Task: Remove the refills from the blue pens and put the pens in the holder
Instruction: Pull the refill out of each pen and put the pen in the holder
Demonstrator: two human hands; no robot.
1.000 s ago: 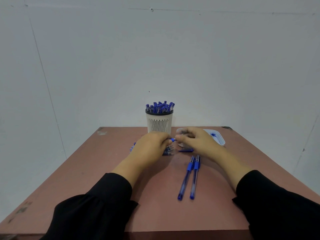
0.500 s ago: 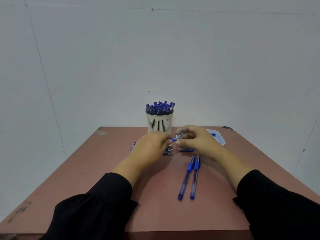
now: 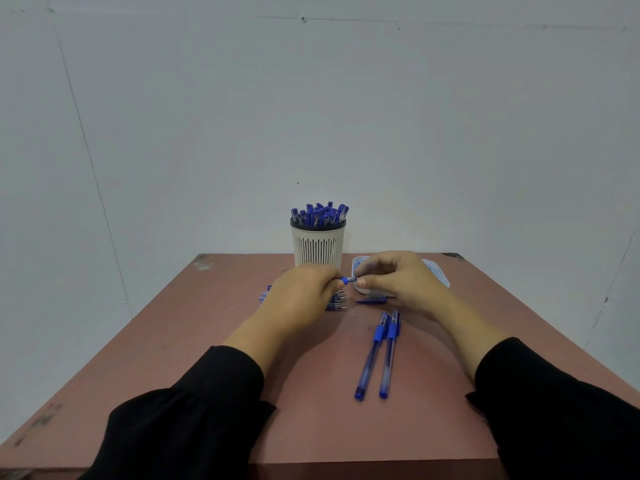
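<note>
My left hand (image 3: pixel 304 289) grips a blue pen (image 3: pixel 344 280) whose blue grip end pokes out to the right. My right hand (image 3: pixel 398 280) pinches the pen's metal tip between thumb and forefinger. Most of the pen is hidden inside my left fist. Two blue pens (image 3: pixel 379 353) lie side by side on the table in front of my right hand. A white slotted holder (image 3: pixel 318 245) at the back holds several blue pens. Under my left hand lies a row of removed refills (image 3: pixel 337 303).
A white tray (image 3: pixel 438 271) sits behind my right hand, partly hidden. A blue cap (image 3: pixel 372 300) lies just below my right hand. The brown table (image 3: pixel 173 341) ends at a near edge by my black sleeves; a white wall stands close behind.
My right hand has shifted slightly right, so a little more of the pen's tip shows between my hands. The left hand has barely moved.
</note>
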